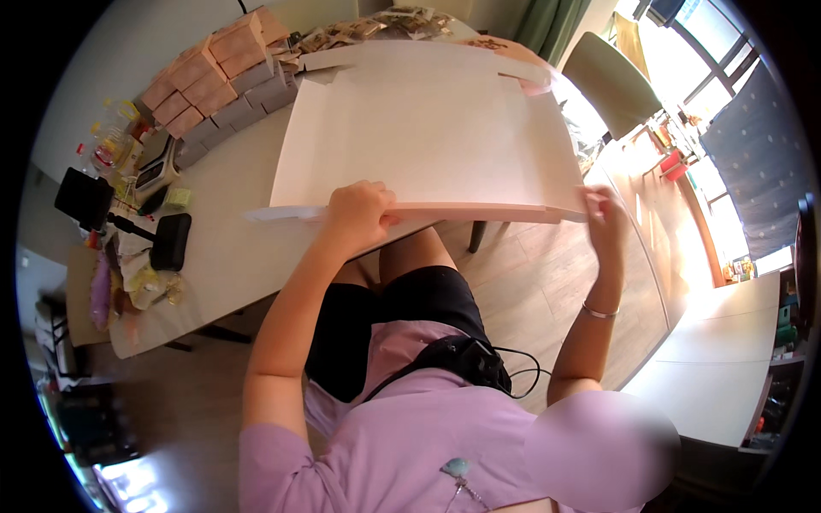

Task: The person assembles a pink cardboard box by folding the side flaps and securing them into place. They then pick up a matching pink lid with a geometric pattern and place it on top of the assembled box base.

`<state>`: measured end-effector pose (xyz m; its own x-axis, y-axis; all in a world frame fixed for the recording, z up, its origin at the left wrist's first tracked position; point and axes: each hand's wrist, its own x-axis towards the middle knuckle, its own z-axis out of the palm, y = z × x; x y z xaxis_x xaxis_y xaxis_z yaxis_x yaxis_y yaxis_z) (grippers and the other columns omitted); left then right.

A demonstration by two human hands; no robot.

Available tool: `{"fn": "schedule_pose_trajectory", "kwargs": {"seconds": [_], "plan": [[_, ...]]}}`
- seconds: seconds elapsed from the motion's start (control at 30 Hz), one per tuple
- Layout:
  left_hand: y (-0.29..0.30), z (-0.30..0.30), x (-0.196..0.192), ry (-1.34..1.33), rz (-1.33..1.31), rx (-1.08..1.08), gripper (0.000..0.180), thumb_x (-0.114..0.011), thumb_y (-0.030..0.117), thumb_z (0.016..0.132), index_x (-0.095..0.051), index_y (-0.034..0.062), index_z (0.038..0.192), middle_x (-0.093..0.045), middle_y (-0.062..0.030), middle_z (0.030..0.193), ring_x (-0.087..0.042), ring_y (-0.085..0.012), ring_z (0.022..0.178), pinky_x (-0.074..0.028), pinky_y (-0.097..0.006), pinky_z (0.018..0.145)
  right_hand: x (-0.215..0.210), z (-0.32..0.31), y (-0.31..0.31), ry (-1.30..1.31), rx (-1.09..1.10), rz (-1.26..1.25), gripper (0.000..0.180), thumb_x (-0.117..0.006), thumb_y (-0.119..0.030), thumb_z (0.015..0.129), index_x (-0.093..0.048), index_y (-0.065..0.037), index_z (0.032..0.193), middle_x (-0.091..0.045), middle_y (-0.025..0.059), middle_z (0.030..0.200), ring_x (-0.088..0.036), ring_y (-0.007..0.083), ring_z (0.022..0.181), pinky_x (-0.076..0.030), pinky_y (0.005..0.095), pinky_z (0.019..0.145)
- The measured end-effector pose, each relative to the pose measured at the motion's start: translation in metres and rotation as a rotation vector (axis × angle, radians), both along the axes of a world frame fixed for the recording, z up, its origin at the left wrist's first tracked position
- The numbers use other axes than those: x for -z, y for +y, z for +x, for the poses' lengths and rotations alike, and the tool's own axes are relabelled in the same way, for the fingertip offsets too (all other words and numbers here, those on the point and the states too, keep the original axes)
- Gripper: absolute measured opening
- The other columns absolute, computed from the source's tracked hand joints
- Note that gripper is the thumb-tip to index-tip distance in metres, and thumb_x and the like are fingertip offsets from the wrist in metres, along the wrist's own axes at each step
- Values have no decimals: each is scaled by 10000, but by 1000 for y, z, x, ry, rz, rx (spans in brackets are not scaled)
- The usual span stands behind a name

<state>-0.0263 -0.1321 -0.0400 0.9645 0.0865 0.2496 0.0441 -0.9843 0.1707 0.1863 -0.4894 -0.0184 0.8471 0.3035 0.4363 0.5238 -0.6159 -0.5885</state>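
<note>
A large cardboard box blank (428,128), white on top and pinkish on its turned-up near edge, lies spread on the table in front of me. Its sides are creased and partly raised, with flaps sticking out at the corners. My left hand (361,212) is closed on the near folded edge, left of its middle, with the thumb against the pink strip. At the near right corner, my right hand (603,218) is beside the end flap. Motion blurs its fingers, so whether they grip the flap is not clear.
Stacked pink and grey boxes (205,85) stand at the back left. Nearby are a scale (156,167), bottles (111,145) and a black phone stand (171,242). Packets (376,30) lie along the far edge. A chair (611,85) stands at the far right.
</note>
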Motion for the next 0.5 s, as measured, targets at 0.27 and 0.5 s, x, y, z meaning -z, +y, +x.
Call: {"fn": "schedule_pose_trajectory", "kwargs": {"seconds": [0.27,0.5], "plan": [[-18,-9,8,-186,30,36,140,-767,159,756,-644,97,782,-598,-39,786,-621,-269,773,-537,-405,640,20,11,-43,844,262,480,753,-633,-675,898,-603,43,1121,-732,159,849,-743,216,655,-556,276,475],[-22,-19,16,-259,129,64,142,-722,95,724,-625,100,828,-588,-39,838,-606,-253,814,-539,-384,632,1,4,4,349,459,313,286,-621,-177,909,-676,27,1102,-732,119,821,-739,240,631,-589,339,467]]}}
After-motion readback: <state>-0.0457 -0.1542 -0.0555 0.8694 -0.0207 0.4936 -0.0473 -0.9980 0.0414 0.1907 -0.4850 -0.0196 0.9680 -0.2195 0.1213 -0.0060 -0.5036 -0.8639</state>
